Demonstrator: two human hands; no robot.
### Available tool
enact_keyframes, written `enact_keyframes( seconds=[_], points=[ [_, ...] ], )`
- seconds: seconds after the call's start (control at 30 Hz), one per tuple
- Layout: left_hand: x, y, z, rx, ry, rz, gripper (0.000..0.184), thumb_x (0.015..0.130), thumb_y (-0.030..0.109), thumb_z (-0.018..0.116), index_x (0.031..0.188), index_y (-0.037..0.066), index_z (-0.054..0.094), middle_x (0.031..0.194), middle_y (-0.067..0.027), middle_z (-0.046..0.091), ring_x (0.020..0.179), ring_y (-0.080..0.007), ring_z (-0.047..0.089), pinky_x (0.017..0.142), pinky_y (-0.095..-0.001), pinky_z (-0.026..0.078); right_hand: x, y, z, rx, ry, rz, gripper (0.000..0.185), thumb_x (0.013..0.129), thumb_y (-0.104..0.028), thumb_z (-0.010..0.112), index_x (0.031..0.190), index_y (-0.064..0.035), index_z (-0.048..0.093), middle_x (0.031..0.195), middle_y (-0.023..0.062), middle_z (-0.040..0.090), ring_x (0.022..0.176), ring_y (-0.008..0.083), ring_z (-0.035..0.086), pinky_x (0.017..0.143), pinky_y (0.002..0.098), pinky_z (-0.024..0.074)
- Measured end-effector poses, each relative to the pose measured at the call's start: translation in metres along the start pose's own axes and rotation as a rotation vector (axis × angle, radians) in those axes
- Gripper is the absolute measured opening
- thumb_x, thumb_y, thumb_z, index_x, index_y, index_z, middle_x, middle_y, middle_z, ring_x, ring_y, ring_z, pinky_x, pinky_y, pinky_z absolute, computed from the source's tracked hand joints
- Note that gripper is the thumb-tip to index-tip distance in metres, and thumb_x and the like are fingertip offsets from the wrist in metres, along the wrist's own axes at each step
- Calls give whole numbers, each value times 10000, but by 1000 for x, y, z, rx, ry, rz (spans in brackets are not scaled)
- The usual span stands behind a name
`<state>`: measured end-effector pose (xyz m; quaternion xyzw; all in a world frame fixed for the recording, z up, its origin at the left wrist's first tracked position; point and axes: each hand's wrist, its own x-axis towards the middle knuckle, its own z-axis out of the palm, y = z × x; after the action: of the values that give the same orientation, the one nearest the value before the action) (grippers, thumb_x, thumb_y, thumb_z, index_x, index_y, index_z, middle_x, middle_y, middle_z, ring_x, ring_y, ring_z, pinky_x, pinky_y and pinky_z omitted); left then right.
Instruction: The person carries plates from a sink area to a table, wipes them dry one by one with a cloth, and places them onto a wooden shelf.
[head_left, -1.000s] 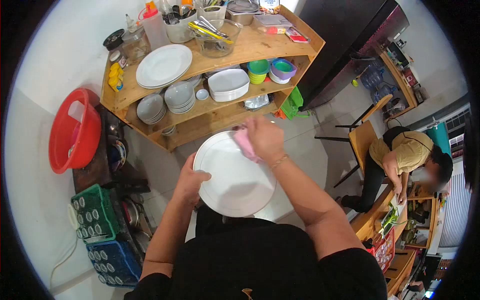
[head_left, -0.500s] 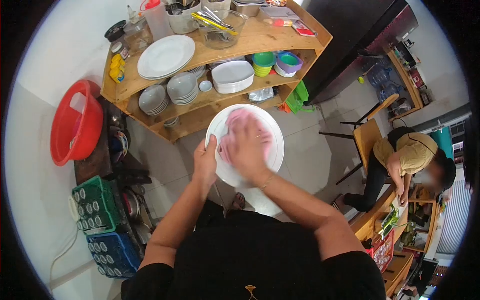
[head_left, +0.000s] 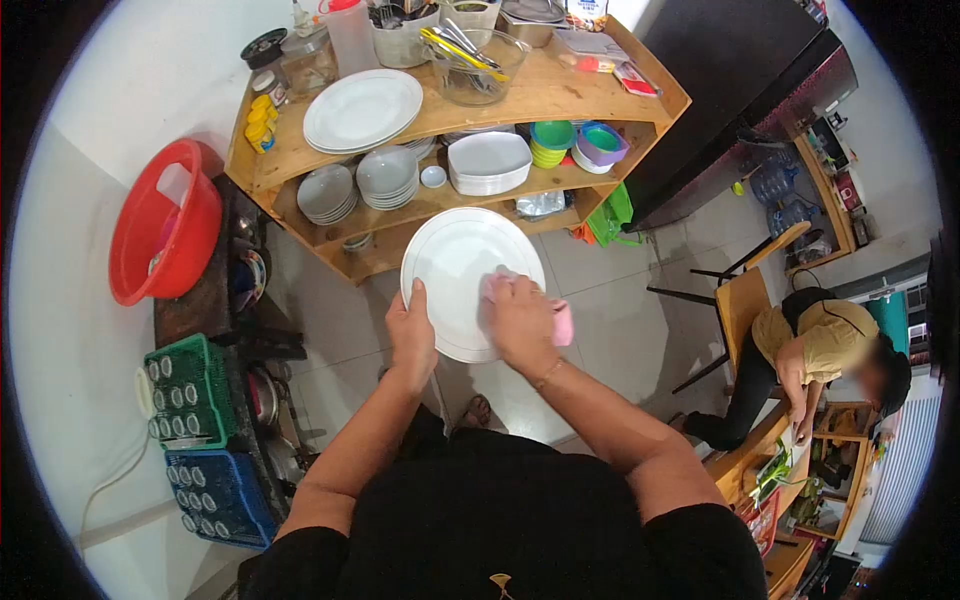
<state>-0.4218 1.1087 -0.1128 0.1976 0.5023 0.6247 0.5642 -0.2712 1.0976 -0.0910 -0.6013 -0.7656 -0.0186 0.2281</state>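
Note:
A white round plate point(head_left: 440, 270) is held out in front of me, its upper face turned toward my eyes. My left hand point(head_left: 411, 330) grips its left rim, thumb on top and the other fingers hidden beneath. On the plate's right side, my right hand point(head_left: 525, 325) presses a bunched pink cloth point(head_left: 563, 322) against the surface. Part of that cloth hangs past the right rim, and some shows above my fingers.
Ahead stands a wooden shelf point(head_left: 385, 133) with stacked plates, bowls and a glass bowl of utensils point(head_left: 478, 75). At left are a red basin point(head_left: 170, 225) and green point(head_left: 190, 395) and blue point(head_left: 215, 500) crates of glasses. A person point(head_left: 800, 345) works at a table on the right.
My right hand has slid the cloth from the plate's middle to its right edge, baring the centre. The cloth is more bunched. The view has shifted slightly, and my left hand keeps its grip.

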Motion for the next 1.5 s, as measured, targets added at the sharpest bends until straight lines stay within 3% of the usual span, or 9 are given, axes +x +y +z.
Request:
enact_keyframes(
  seconds=[0.2,0.33,0.53,0.7,0.9,1.1,1.3,1.4,1.5],
  points=[
    [-3,4,-12,-5,-108,-92,311,958,237,497,1079,-38,582,952,-92,643,808,-134,604,689,-276,496,-6,-61,-15,528,-177,14,267,789,-197,606,1012,-58,560,908,177,529,855,322,546,712,430,452],
    [0,7,-24,-21,-10,-18,313,954,235,506,1095,-34,580,964,-93,644,804,-131,603,706,-273,493,-28,-2,-14,350,-322,-298,286,783,-177,617,1043,-71,564,934,165,529,867,327,548,721,433,453],
    [-15,1,-28,249,-216,-56,288,948,208,514,1080,-35,594,957,-69,648,805,-109,590,717,-253,473,20,0,-7,150,99,-304,211,771,-142,580,973,-83,583,1044,170,552,926,320,558,799,420,456],
    [-23,17,-27,173,-253,-79,272,950,187,506,1086,-26,607,939,-50,650,808,-91,578,723,-248,461,26,16,-9,95,68,-513,281,724,-113,621,1002,-96,583,1054,145,527,973,309,538,808,402,439],
    [-15,9,-15,144,-121,111,281,954,181,499,1102,-36,599,955,-53,652,809,-88,575,731,-246,462,-27,-10,1,90,-354,164,152,797,-130,563,930,-58,566,954,169,544,846,338,565,775,446,453],
    [-6,-1,-36,120,-197,-13,271,953,198,509,1073,-20,618,904,-19,634,754,-68,549,682,-239,456,-18,-50,-5,961,-287,97,274,726,-78,627,998,-61,603,957,152,536,864,323,550,776,416,461],
    [-22,14,-24,242,-250,45,265,953,208,511,1058,-4,630,896,-15,634,769,-68,544,695,-234,448,23,-1,-13,231,68,-373,353,649,-64,654,996,-109,605,1031,113,531,952,313,525,761,421,453],
    [-24,12,-22,277,-167,107,272,954,208,506,1061,-10,628,907,-23,642,790,-78,547,716,-238,447,-4,-6,-7,92,44,-277,318,686,-106,646,1000,-128,595,984,115,543,895,309,544,749,430,451],
    [-18,8,-22,279,-82,181,280,956,207,500,1064,-19,625,914,-31,646,805,-85,550,730,-245,449,-31,-19,1,100,-239,181,280,726,-138,622,999,-88,587,913,133,558,831,321,566,740,432,451]
  ],
)
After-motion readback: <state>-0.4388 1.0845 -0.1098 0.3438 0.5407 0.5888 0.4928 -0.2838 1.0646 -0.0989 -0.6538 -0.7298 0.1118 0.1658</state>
